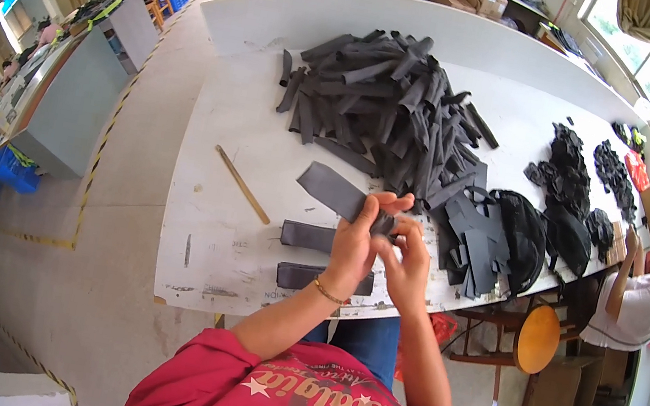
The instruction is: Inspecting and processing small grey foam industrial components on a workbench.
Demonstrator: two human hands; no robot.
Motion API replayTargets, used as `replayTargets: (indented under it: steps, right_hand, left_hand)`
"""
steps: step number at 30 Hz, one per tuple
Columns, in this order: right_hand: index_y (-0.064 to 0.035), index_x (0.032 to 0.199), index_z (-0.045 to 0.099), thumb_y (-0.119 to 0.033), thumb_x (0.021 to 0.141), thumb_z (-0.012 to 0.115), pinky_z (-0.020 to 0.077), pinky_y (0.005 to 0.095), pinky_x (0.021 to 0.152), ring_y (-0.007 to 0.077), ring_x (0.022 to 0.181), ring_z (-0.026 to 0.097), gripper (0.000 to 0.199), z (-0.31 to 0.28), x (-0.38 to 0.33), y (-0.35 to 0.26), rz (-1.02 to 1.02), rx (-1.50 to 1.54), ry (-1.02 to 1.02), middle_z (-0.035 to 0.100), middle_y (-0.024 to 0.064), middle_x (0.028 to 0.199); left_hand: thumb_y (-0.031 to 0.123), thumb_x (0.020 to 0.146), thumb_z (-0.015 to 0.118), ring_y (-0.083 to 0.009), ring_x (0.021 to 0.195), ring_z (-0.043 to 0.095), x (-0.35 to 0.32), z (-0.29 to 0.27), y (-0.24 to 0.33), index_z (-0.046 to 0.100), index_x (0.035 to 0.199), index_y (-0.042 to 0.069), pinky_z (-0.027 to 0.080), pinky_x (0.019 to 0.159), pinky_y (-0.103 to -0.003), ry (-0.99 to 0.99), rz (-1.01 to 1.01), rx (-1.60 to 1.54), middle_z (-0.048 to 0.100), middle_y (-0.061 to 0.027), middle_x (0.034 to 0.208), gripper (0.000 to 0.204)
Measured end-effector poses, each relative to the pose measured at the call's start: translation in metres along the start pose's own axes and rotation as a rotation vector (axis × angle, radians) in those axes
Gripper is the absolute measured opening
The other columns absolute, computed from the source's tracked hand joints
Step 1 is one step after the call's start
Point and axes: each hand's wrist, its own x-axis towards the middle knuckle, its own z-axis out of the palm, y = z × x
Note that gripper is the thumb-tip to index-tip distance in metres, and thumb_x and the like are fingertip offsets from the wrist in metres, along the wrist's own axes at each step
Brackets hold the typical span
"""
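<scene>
A dark grey fabric strip is held above the white table, its flat end pointing to the upper left. My left hand grips it around the middle. At the strip's other end, my right hand closes its thumb and fingers on the dark material; the exact hold is partly hidden. Below my left hand lie two neat stacks of similar strips, an upper stack and a lower stack, both partly covered by my hand and forearm. Beyond my hands rises a large loose pile of dark tubular pieces.
A thin wooden stick lies to the left. Flat dark pieces, a black backpack and black fabric heaps occupy the right side. A seated person is at far right, near a round wooden stool.
</scene>
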Motion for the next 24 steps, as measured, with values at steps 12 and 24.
replayTargets:
  steps: [12, 24]
  right_hand:
    - [-0.0013, 0.093, 0.06, -0.015, 0.097, 0.059, 0.0448, 0.0239, 0.069, 0.0085, 0.075, 0.053, 0.014, -0.002, -0.005, -0.007, 0.314, 0.565, 0.169, 0.055, -0.001, 0.082]
    - [0.002, 0.089, 0.066, -0.015, 0.091, 0.067, 0.0354, 0.0209, 0.057, 0.0025, 0.066, 0.044, 0.017, -0.001, 0.012, 0.043, 0.305, 0.105, -0.001, 0.055, -0.0033, 0.069]
  left_hand:
    - [0.028, 0.099, 0.053, -0.0357, 0.118, 0.057, 0.005, -0.002, 0.015, 0.06, 0.11, 0.002, 0.038, 0.11, -0.047, -0.191, -0.013, -0.057, 0.067, -0.0194, 0.11, 0.029]
    - [0.018, 0.084, 0.075, -0.0042, 0.069, 0.059, -0.008, -0.092, 0.088, 0.073, 0.091, 0.004, 0.047, 0.056, -0.021, 0.384, 0.047, 0.808, 0.068, -0.0007, 0.082, 0.015]
